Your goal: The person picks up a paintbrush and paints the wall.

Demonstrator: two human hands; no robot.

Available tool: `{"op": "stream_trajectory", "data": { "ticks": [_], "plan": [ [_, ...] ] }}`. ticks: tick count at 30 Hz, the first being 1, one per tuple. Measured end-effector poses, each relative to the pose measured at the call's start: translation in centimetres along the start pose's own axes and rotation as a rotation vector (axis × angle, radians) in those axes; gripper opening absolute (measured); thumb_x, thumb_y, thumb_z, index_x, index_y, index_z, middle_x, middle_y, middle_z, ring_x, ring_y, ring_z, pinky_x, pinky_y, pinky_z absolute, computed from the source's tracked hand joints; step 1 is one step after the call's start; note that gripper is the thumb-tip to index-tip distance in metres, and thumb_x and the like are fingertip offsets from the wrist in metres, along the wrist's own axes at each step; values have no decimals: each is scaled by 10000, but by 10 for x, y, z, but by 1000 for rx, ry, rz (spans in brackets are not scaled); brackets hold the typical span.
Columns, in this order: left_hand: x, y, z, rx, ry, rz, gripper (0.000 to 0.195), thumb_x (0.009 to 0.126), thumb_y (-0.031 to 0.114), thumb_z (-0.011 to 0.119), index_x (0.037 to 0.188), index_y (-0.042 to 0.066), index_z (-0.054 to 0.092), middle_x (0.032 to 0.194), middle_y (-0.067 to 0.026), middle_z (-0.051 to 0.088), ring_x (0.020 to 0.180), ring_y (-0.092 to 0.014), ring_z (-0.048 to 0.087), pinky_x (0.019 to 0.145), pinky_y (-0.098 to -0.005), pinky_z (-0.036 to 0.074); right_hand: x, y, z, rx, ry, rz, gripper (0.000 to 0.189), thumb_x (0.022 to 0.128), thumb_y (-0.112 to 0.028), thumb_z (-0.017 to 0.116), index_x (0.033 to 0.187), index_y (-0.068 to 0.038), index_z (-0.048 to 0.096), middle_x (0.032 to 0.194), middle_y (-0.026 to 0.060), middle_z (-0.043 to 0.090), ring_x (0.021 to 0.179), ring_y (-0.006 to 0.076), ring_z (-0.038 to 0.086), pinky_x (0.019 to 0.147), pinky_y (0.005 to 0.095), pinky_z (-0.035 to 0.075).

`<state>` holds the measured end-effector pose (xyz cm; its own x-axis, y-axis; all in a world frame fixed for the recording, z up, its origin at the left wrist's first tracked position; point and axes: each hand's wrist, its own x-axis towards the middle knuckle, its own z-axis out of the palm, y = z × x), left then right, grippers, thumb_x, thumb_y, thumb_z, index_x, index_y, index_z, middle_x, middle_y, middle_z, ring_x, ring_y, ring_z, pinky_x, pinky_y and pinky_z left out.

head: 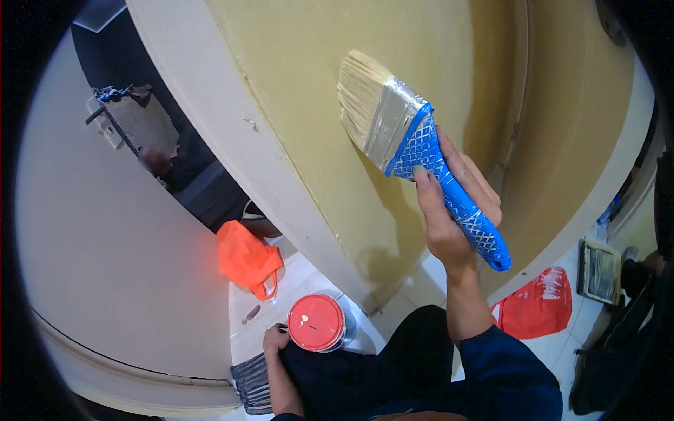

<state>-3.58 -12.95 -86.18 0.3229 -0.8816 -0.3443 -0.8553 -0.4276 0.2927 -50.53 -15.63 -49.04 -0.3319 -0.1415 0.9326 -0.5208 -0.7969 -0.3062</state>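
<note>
My right hand [457, 200] grips the blue handle of a flat, angled paintbrush [408, 129], thumb near its metal ferrule. The pale bristles point to the upper left, in front of a yellow-painted wall [316, 68]; whether they touch it I cannot tell. Low in the view, my left hand [276, 338] is beside a paint bucket with a red lid [316, 322], at my leg. Its fingers are partly hidden, and what they hold is unclear. Light spots mark the lid.
An orange bag [245, 258] and a small dark object [253, 312] lie on white floor tiles near a pale door [126, 247]. A striped mat [251, 387] lies below. To the right are a red bag [537, 308], a paint tray [599, 271] and dark fabric [605, 363].
</note>
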Motion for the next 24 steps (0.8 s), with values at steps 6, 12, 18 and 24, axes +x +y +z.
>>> {"op": "stream_trajectory", "data": {
  "ticks": [6,12,18,24],
  "plan": [
    [-2,-1,-4,-41,11,0,510,734,418,704,1078,42,685,986,-180,707,945,-308,683,867,-393,526,-30,4,-19,-4,-166,58,357,762,42,705,1116,63,661,896,184,690,757,217,685,698,276,533],
    [-2,0,-4,-13,3,-2,520,734,436,706,1080,48,687,990,-172,709,946,-303,684,869,-387,527,-26,-5,-51,-41,-297,78,336,768,16,703,1098,65,670,901,185,693,775,231,693,703,284,537],
    [1,-8,0,-1,5,6,528,740,445,696,1092,51,684,975,-174,711,931,-300,690,871,-385,527,29,-18,-37,-13,-116,-41,430,793,-84,705,1171,100,616,1031,234,677,904,228,659,835,331,514],
    [-1,0,0,-1,6,23,489,749,413,692,1068,42,689,965,-172,714,917,-297,693,848,-379,532,59,22,0,143,-155,-312,403,804,-52,716,1180,62,628,1092,181,681,957,194,655,870,303,507]
  ]
}}
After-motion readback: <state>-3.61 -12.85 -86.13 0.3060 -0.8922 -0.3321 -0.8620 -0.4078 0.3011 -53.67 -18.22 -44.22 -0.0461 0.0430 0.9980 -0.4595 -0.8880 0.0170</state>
